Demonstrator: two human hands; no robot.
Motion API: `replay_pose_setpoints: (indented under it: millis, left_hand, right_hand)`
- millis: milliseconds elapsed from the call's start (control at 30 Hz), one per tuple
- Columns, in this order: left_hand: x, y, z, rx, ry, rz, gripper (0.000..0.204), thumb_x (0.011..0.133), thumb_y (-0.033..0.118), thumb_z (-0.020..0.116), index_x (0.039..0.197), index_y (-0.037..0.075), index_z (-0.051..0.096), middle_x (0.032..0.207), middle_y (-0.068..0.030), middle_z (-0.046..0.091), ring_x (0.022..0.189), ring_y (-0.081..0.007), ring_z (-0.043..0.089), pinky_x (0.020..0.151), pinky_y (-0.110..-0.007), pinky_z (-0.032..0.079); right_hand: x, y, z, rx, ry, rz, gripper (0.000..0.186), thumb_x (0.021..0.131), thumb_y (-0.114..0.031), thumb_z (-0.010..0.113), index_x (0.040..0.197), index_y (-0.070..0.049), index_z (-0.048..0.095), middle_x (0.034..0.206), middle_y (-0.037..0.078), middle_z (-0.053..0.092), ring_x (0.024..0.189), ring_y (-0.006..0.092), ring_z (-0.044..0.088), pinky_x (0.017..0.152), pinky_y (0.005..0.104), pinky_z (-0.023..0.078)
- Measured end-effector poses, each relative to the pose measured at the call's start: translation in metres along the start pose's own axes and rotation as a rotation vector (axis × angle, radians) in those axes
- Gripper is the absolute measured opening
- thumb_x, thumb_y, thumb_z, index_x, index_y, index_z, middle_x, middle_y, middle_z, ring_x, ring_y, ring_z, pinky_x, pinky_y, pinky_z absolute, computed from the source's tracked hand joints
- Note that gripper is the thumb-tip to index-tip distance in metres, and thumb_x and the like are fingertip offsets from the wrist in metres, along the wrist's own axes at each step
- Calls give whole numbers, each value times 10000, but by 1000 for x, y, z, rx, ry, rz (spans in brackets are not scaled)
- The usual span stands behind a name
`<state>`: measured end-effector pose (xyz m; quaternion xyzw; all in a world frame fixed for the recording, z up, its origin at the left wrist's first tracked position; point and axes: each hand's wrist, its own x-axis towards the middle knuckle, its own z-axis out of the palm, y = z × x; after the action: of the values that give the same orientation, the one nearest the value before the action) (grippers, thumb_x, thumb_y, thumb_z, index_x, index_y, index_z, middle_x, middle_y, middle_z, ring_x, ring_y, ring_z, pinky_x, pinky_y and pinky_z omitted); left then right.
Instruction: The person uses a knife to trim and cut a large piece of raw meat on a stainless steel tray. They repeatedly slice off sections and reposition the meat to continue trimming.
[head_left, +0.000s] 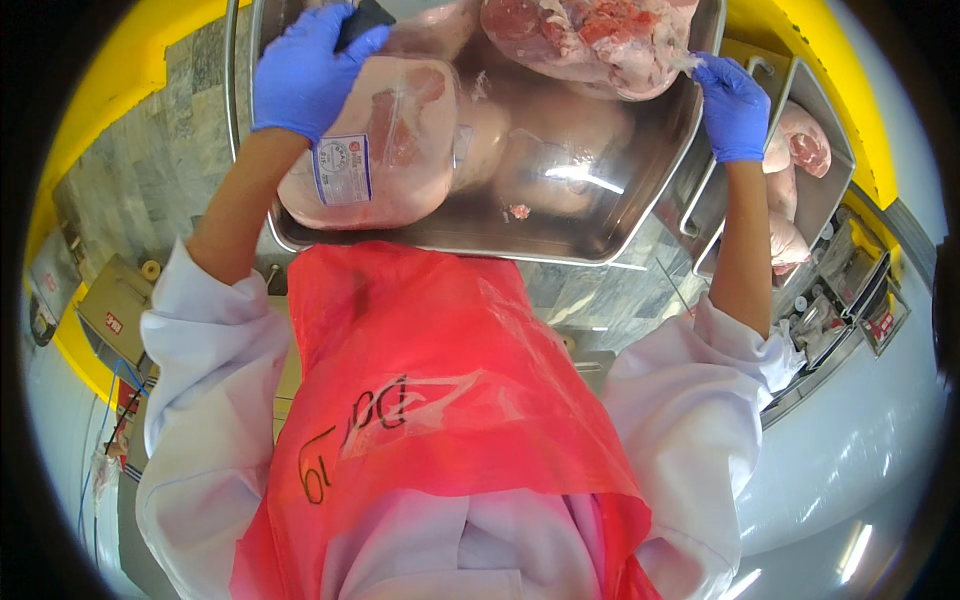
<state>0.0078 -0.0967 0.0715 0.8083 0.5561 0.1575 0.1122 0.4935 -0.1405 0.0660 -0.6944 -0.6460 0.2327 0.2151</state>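
Note:
A large cut of raw meat (595,45), pink and red with pale fat, lies at the far side of a steel tub (480,240). My right hand (733,108), in a blue glove, has its fingertips closed on a whitish strip of membrane (686,62) at the meat's right end. My left hand (308,75), also gloved, is closed around a dark grey object (366,22), whose kind I cannot make out. Just below it lies a packed piece of pale meat (420,165) in clear plastic, with a white label (342,170) on it.
A second steel tub (840,165) with several cuts of meat (800,140) stands at the right. Grey tiled floor (205,120) shows at the left. Yellow edging (850,80) runs along the right, and a red plastic apron (450,370) covers my front.

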Motion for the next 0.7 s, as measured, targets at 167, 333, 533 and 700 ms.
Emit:
replay_pose_setpoints:
  millis: [167, 333, 533, 700]
  left_hand:
    - [52, 41, -73, 211, -203, 44, 338, 931, 360, 692, 1099, 68, 678, 1011, -193, 683, 895, -410, 675, 783, -476, 551]
    - [100, 82, -99, 338, -349, 200, 316, 935, 349, 678, 1095, 77, 684, 990, -190, 688, 903, -402, 680, 782, -473, 551]
    - [128, 106, -82, 391, -267, 554, 292, 959, 340, 633, 1016, 60, 692, 926, -181, 707, 876, -389, 689, 803, -463, 548]
    - [127, 120, -96, 433, -282, 513, 307, 964, 357, 624, 998, 59, 690, 920, -178, 708, 871, -381, 690, 812, -465, 543]
  right_hand:
    - [-35, -3, -2, 133, 122, 100, 183, 949, -95, 730, 1098, 4, 771, 918, 61, 715, 814, 111, 640, 768, 256, 523]
    - [-43, 11, 10, 163, 245, 225, 197, 985, -143, 702, 1109, 3, 749, 938, 55, 739, 828, 109, 650, 780, 261, 535]
    - [-32, 41, 48, 344, 333, 291, 257, 1015, -214, 683, 1126, 11, 741, 952, 44, 743, 835, 111, 656, 766, 268, 533]
    - [0, 22, 96, 124, 421, 217, 283, 1027, -251, 630, 1009, 2, 753, 877, 67, 726, 748, 140, 635, 696, 297, 518]
